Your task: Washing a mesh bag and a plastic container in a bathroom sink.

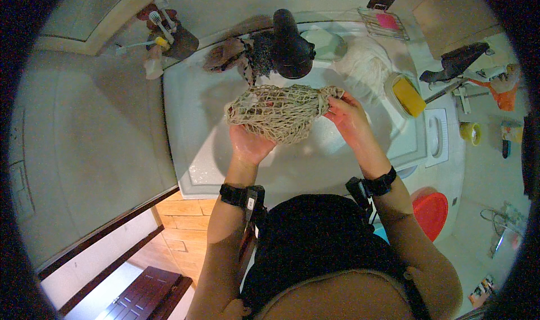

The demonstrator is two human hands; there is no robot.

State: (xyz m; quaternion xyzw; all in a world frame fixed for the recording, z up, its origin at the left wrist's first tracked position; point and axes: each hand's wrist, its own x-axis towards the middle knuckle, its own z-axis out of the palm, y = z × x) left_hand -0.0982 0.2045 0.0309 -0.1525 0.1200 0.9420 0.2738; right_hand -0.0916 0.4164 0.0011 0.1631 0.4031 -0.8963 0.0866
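Over a white sink I hold a wet-looking beige mesh string bag, stretched out sideways. Its left end rests on my left hand, which is under the netting with its fingers hidden behind the cords. The gathered, knotted right end is pinched between the thumb and fingers of my right hand. Just behind the bag stands a black faucet. I cannot make out whether anything lies inside the netting.
On the sink's back ledge are brown and dark cloth bundles, a pale green rounded item and white netting. A yellow sponge sits at the right. Toothbrushes stand at the back left; a red basin is below right.
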